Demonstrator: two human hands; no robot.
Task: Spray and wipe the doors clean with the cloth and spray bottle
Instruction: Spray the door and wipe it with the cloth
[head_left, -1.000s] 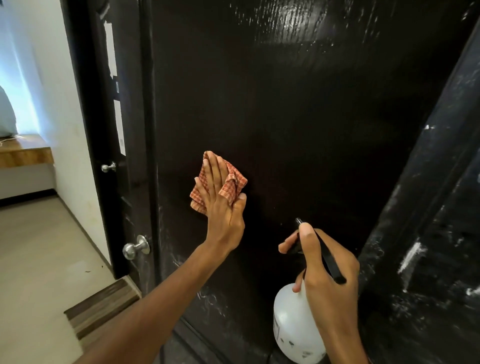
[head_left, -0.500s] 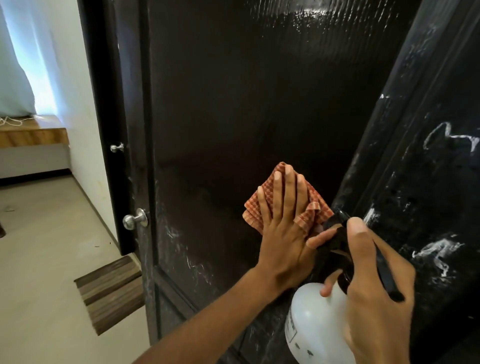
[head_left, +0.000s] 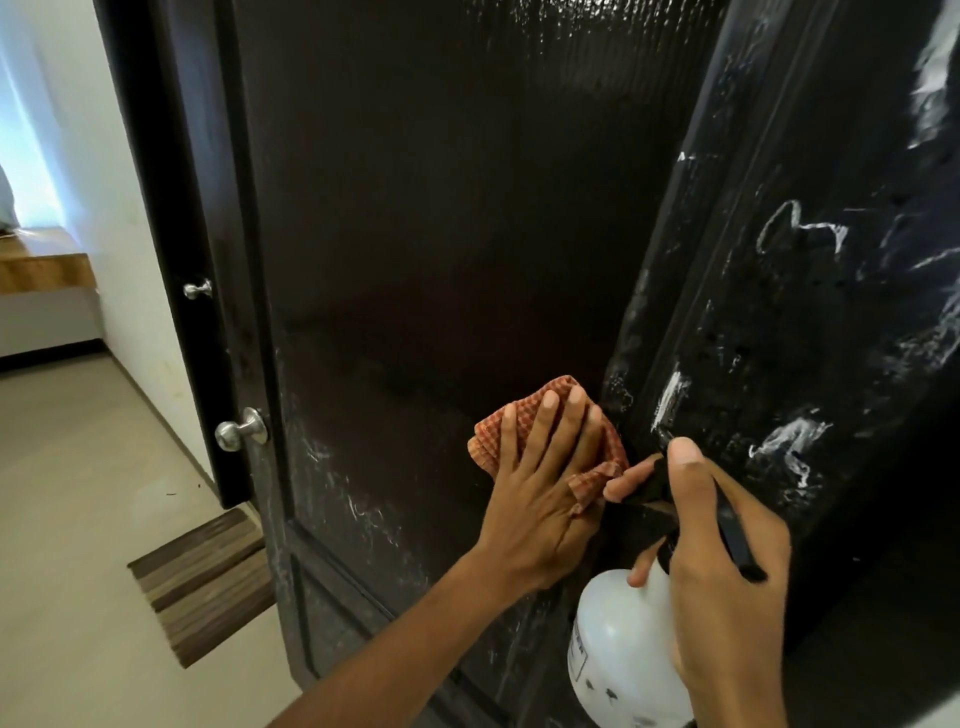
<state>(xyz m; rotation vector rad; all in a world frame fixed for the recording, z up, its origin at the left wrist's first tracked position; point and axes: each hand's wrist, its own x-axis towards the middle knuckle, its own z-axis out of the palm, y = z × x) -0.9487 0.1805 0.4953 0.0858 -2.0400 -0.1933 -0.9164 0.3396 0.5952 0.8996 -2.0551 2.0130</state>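
Observation:
A dark brown door (head_left: 441, 234) fills the middle of the view, its upper part wet and glossy. My left hand (head_left: 540, 483) presses a folded orange checked cloth (head_left: 493, 431) flat against the door's right side with straight fingers. My right hand (head_left: 727, 561) grips a white spray bottle (head_left: 618, 654) by its black trigger head, just right of the cloth, thumb on top. White smears mark the black frame (head_left: 779, 312) to the right.
A silver knob (head_left: 240, 430) sticks out from the door's left edge, with a second knob (head_left: 197, 290) further back. A striped mat (head_left: 202, 582) lies on the beige floor at the doorway. A wooden ledge (head_left: 44, 267) stands at far left.
My left hand has slid the cloth from the door's middle rightward and down to the frame edge. The spray bottle in my right hand now sits right beside it.

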